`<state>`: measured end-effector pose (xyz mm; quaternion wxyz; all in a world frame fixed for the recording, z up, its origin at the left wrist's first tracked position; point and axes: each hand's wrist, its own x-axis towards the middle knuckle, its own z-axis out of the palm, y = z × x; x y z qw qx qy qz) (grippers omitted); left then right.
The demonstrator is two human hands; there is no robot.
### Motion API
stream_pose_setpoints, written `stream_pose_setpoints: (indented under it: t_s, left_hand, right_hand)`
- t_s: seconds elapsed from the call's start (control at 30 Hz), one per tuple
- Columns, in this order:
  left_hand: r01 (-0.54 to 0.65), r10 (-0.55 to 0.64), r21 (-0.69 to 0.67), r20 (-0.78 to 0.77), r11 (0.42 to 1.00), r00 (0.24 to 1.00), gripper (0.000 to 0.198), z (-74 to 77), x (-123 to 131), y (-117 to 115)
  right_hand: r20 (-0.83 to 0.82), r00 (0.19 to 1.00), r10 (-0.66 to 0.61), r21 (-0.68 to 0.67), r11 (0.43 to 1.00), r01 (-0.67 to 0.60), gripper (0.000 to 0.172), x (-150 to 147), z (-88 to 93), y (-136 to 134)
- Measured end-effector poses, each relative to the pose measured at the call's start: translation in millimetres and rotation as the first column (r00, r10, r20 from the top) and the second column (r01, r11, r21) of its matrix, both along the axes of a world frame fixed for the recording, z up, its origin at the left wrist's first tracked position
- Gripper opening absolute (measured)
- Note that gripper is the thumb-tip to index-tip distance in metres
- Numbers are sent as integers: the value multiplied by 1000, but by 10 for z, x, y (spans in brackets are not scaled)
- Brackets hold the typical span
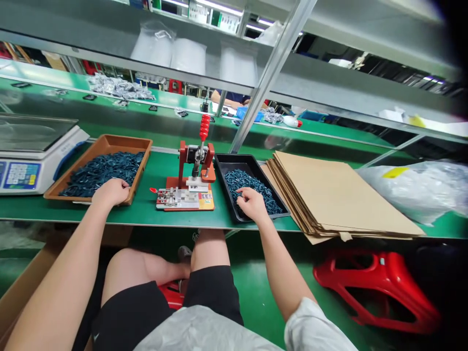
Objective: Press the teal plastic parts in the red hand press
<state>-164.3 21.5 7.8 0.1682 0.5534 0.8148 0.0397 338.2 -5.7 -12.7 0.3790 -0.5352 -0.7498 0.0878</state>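
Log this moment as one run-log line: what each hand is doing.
left hand: at near edge of brown tray | right hand: in dark blue parts, black tray | between: red hand press

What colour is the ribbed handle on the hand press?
Red: the ribbed handle of the hand press, seen best in the head view.

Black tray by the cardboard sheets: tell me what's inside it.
The black tray holds a heap of small dark teal parts, with bare floor showing at the far end. The right hand sits in the heap, hiding what lies beneath it.
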Motion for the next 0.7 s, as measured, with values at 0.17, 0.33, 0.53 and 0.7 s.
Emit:
stream_pose_setpoints:
  t_s: [0.17,0.33,0.53,0.7]
  left_hand:
    - [0,0,43,-1,999,1000,25,-2,-4,-19]
    - [1,-2,124,8,992,1000,29,-41,-22,-37]
    - [-83,79,259,24,962,997,29,-63,33,-130]
    - [-145,61,681,145,717,987,32,-31,124,-335]
  right_hand:
    - [69,995,-66,-121,990,74,35,-7,1,-17]
    - [-23,999,-37,-87,996,35,27,-47,25,-45]
    - [-214,975,62,-80,994,-81,15,-277,86,-223]
    - [-298,937,182,-48,978,-205,14,-787,23,-436]
